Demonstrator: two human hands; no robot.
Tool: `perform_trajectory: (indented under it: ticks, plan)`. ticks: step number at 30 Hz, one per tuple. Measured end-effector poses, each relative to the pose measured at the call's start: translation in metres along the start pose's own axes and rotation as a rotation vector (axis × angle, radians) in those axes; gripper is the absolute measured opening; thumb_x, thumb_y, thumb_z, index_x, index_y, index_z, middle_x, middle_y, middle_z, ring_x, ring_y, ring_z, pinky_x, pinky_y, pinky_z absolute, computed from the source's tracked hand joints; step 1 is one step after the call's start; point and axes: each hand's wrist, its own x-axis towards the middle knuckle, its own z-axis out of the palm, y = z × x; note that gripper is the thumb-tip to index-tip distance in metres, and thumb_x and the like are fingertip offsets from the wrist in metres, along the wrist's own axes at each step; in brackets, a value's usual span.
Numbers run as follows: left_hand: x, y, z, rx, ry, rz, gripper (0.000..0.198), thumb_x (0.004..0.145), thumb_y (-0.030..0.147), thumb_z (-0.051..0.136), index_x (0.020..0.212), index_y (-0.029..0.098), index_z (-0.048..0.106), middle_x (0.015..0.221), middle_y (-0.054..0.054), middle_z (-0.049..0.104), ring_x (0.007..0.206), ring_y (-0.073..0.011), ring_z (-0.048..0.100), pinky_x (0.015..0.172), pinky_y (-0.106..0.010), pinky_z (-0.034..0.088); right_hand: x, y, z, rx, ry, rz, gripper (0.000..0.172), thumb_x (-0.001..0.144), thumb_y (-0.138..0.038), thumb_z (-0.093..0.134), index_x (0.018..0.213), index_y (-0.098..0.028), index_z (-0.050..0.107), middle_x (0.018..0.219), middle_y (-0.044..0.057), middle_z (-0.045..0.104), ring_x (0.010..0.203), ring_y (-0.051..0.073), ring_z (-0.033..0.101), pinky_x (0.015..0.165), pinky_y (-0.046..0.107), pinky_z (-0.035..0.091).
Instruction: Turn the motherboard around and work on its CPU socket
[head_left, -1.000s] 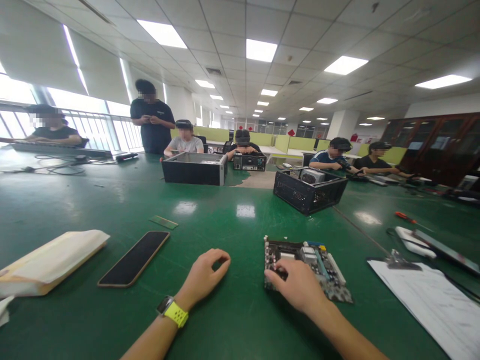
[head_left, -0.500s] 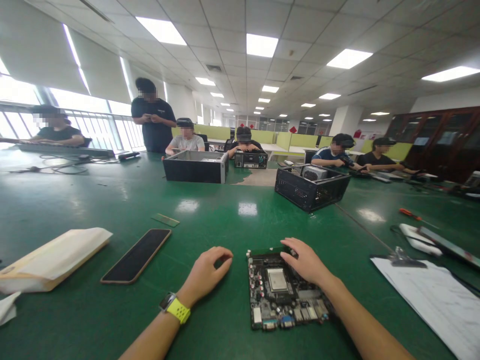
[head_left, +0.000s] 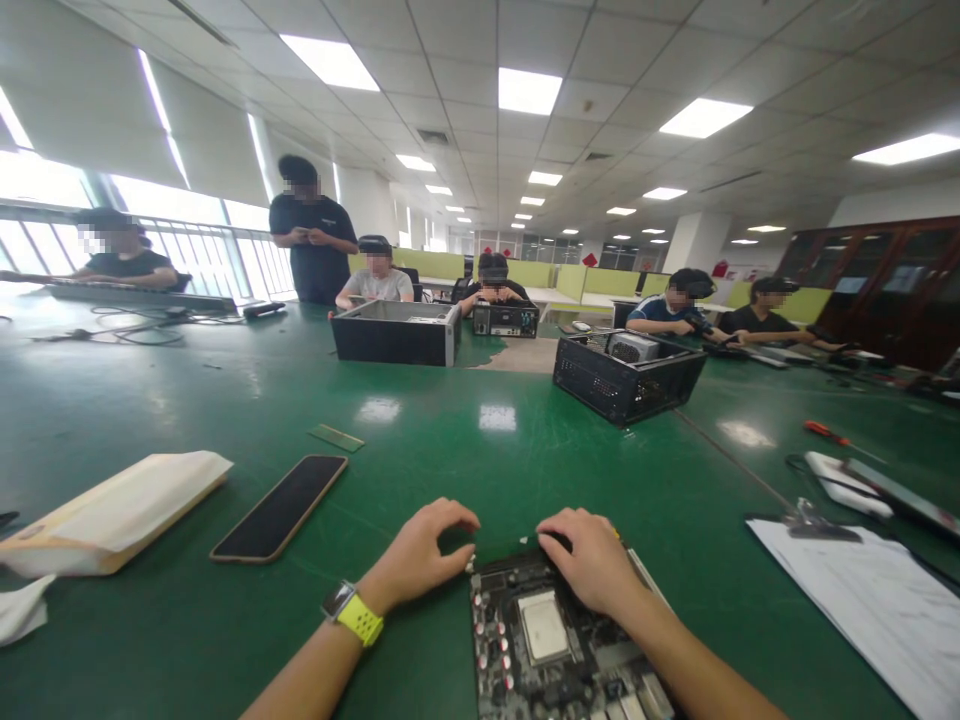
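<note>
A dark motherboard (head_left: pixel 502 600) with a silver square processor (head_left: pixel 544 627) in its socket is in front of me, its near edge cut off by the bottom of the view. My right hand (head_left: pixel 592 555) reaches over its right side, with fingers and thumb closed about the far edge. At the far left corner is my left hand (head_left: pixel 424 555), its fingers curved and apart from the thumb. The left thumb tip comes close to that corner; whether it touches I cannot tell. A watch with a yellow-green band (head_left: pixel 360 615) is on my left wrist.
Left of me lie a phone (head_left: pixel 279 508), a memory stick (head_left: pixel 336 437) and a paper packet (head_left: pixel 120 510). A clipboard with papers (head_left: pixel 862 590) and a screwdriver (head_left: pixel 825 432) are on the right. Two computer cases (head_left: pixel 397 335), (head_left: pixel 628 375) stand farther back; several people work beyond.
The motherboard has come toward me and slightly left, with my right hand at its far edge. My left hand has shifted a little right, to the board's far left corner.
</note>
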Motion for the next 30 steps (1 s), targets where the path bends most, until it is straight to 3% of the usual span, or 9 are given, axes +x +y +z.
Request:
perform_trajectory:
  ticks: [9,16,24,30]
  plan:
    - [-0.003,-0.001,-0.004,-0.069,-0.091,0.054,0.017,0.076,0.022,0.062,0.092,0.021,0.066,0.093,-0.001,0.068,0.089,-0.0168,0.059,0.085,-0.029,0.043,-0.007,-0.007,-0.002,-0.051,0.01,0.061,0.024,0.087,-0.036,0.046,0.093,-0.029,0.068,0.093,0.003,0.067,0.092,0.021,0.056,0.082,0.033,0.034]
    - [0.0,0.0,-0.009,-0.088,-0.131,0.079,0.013,0.08,0.031,0.063,0.084,0.02,0.069,0.084,-0.002,0.069,0.083,-0.0157,0.059,0.079,-0.027,0.044,-0.001,0.015,-0.015,0.169,-0.097,-0.053,0.025,0.081,-0.029,0.051,0.095,-0.026,0.071,0.095,0.0,0.07,0.091,0.019,0.06,0.085,0.03,0.039]
    - [0.0,-0.001,-0.008,-0.032,-0.125,0.034,0.017,0.079,0.036,0.063,0.08,0.019,0.067,0.081,-0.001,0.067,0.079,-0.015,0.059,0.076,-0.025,0.044,0.002,0.026,-0.021,0.292,-0.161,-0.035,0.037,0.079,-0.024,0.041,0.103,-0.022,0.069,0.108,0.002,0.068,0.103,0.019,0.059,0.094,0.032,0.038]
    - [-0.002,0.003,-0.009,-0.009,-0.107,0.017,0.015,0.078,0.032,0.062,0.085,0.019,0.066,0.081,0.0,0.066,0.077,-0.0144,0.059,0.075,-0.025,0.044,0.002,0.028,-0.028,0.374,-0.203,-0.017,0.039,0.076,-0.023,0.04,0.1,-0.018,0.07,0.103,0.004,0.069,0.097,0.02,0.061,0.088,0.031,0.042]
